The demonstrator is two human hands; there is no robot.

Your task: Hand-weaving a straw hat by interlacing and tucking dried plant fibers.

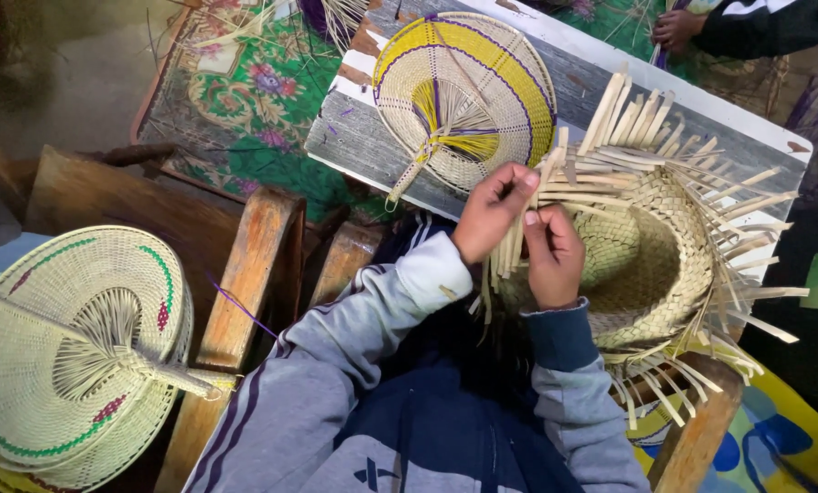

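pale straw strips (509, 242) are pinched between both hands at the near rim of a half-woven hat (651, 260). the left hand (493, 212) closes its fingertips on the upper ends of a few loose strips, and the right hand (552, 258) grips the same bundle just below, thumb pressed against it, knuckles over the hat's rim. the hat lies crown down, its hollow open to the camera, partly on a grey wooden board (363, 137) and partly on a wooden chair frame (696, 438), with unwoven ends fanning out all round the brim.

it looks light and springy; the woven part should hold its shape, but the free ends seem stiff enough to crease or split if bent sharply, so the firm woven rim is the safer place to hold.

on the board just beyond the hands lies a round woven fan (468, 91) in yellow with purple lines. a stack of pale fans (75, 356) with green and red trim sits well to the left. another person's hand (675, 29) shows at the top edge.
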